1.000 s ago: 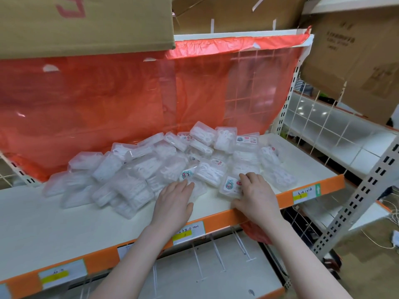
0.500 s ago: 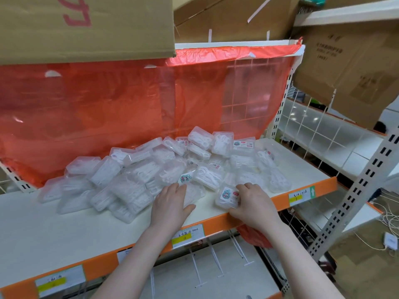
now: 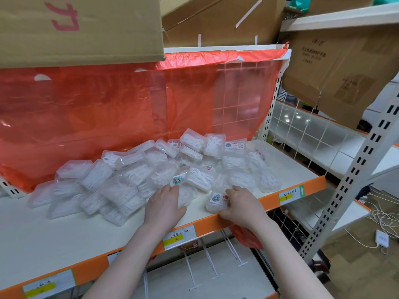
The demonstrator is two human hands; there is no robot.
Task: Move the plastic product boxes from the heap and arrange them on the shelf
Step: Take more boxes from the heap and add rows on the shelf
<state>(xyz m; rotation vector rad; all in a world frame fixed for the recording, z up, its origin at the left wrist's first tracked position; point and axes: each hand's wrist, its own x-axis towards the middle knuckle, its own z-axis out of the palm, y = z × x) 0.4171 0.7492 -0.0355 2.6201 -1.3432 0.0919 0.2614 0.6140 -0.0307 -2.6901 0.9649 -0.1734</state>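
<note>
A heap of clear plastic product boxes [image 3: 138, 178] filled with white picks lies across the white shelf [image 3: 64, 238] with an orange front edge. My left hand [image 3: 165, 205] rests palm down on a clear box [image 3: 186, 196] at the heap's front, fingers fairly straight. My right hand [image 3: 241, 205] grips a labelled box [image 3: 217, 201] near the shelf's front edge, fingers curled over its right side and thumb under its near corner.
A red plastic sheet [image 3: 108, 108] hangs behind the heap. Cardboard cartons [image 3: 79, 29] sit overhead and another carton [image 3: 336, 67] at the upper right. A perforated upright [image 3: 354, 173] stands to the right. The lower shelf [image 3: 205, 281] holds wire dividers. Cables [image 3: 384, 216] lie on the floor.
Both hands have drawn slightly toward the shelf's front edge. The right hand has pulled the labelled box out of the heap. The view has tilted up a little.
</note>
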